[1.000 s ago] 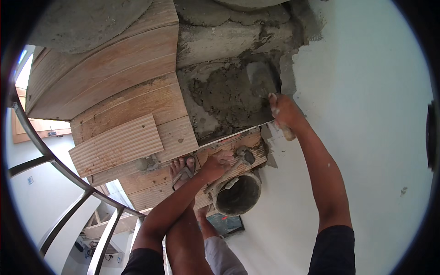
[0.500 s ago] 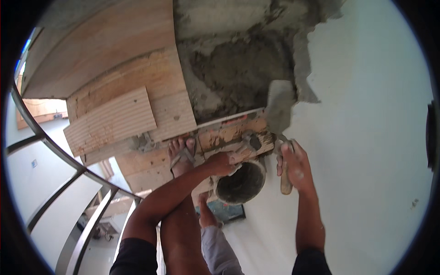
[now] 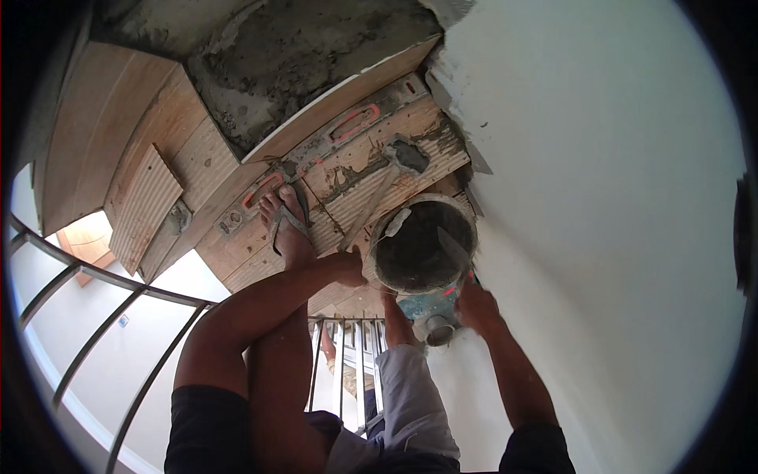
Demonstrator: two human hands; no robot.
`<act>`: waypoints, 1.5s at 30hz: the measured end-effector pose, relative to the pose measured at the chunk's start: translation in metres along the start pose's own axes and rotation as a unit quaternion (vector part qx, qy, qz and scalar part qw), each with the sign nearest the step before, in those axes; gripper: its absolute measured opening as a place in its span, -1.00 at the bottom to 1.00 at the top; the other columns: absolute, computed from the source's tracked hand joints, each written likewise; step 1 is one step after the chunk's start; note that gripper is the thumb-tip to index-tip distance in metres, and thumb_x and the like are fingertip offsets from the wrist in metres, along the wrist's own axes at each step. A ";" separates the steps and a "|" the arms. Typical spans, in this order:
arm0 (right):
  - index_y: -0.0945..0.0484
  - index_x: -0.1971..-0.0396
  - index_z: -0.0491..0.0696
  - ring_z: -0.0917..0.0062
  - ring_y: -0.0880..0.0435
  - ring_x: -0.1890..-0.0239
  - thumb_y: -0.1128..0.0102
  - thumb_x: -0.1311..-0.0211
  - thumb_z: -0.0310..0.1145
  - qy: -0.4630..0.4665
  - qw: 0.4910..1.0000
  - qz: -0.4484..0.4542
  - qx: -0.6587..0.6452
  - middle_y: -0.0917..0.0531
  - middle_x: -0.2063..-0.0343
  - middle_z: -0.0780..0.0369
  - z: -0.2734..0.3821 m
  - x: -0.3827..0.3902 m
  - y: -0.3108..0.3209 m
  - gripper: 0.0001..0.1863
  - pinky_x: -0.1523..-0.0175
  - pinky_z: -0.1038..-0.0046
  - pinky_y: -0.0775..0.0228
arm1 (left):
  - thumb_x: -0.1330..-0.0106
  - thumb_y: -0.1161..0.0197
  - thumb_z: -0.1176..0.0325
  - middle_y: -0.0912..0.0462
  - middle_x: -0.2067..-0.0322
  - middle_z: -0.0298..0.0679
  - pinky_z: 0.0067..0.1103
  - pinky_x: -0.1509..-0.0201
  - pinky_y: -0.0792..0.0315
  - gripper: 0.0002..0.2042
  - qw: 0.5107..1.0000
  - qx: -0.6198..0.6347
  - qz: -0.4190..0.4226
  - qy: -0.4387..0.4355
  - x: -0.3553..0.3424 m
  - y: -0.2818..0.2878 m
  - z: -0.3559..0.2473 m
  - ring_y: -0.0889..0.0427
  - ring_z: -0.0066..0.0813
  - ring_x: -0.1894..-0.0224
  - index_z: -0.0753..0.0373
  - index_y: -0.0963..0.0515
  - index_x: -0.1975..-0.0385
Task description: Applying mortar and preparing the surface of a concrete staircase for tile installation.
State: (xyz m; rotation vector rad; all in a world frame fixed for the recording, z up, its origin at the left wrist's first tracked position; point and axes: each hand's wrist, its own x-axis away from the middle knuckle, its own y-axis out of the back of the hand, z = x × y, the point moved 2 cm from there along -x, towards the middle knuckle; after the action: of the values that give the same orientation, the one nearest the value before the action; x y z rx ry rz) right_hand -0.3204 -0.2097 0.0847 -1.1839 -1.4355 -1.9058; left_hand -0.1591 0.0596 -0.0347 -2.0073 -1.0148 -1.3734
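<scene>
A round bucket (image 3: 392, 229) of dark grey mortar stands on a wooden stair tread. My left hand (image 3: 348, 266) grips its near left rim. My right hand (image 3: 475, 306) is at the bucket's near right side and holds a trowel (image 3: 452, 248), whose grey blade reaches down into the mortar. A step higher lies a rough bed of wet mortar (image 3: 300, 55) on the stair.
My foot in a flip-flop (image 3: 287, 229) stands on the tread left of the bucket. A long spirit level (image 3: 335, 141) and a hammer-like tool (image 3: 399, 162) lie on the wooden step. A white wall (image 3: 600, 197) rises on the right; a curved metal railing (image 3: 95, 284) runs on the left.
My right hand has come down from the mortar bed on the stair to the bucket, bringing the trowel with it. The view has tilted down; my left hand stays at the bucket.
</scene>
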 end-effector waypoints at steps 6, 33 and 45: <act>-0.64 0.11 -0.16 0.20 -0.79 0.17 -0.25 -0.16 -0.36 -0.055 0.998 0.000 0.042 -0.74 0.17 0.06 0.004 -0.095 0.042 -0.69 0.13 0.22 -0.67 | -0.28 -0.28 -0.13 -0.59 0.01 0.37 -0.25 -0.07 -0.56 0.10 0.968 0.213 -0.128 0.028 -0.022 0.016 -0.043 -0.66 0.15 -0.03 0.66 0.23 -0.41; -0.70 0.19 -0.14 0.24 -0.79 0.10 -0.31 -0.16 -0.30 0.011 0.980 -0.145 0.138 -0.75 0.19 0.05 0.046 -0.125 -0.073 -0.72 0.08 0.26 -0.67 | -0.27 -0.32 0.15 -0.53 -0.18 0.09 -0.25 -0.29 -0.40 -0.39 0.710 0.387 -0.588 0.015 -0.098 -0.020 -0.035 -0.50 0.06 -0.23 0.24 -0.38 -0.30; -0.72 0.15 -0.13 0.17 -0.78 0.13 -0.29 -0.14 -0.35 0.040 0.954 -0.103 0.280 -0.71 0.05 -0.05 0.064 -0.149 -0.027 -0.71 0.22 0.26 -0.68 | -0.07 -0.47 -0.22 -0.64 -0.06 0.05 -0.30 -0.24 -0.45 -0.23 0.668 0.437 -0.601 -0.042 -0.085 -0.003 -0.045 -0.59 0.01 -0.14 0.29 -0.55 -0.13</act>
State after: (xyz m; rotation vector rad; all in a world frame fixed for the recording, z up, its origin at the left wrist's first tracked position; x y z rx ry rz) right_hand -0.2422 -0.1587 -0.0510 -0.7018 -1.9394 -1.4843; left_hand -0.2048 0.0021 -0.0972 -0.5111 -2.6220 -0.8334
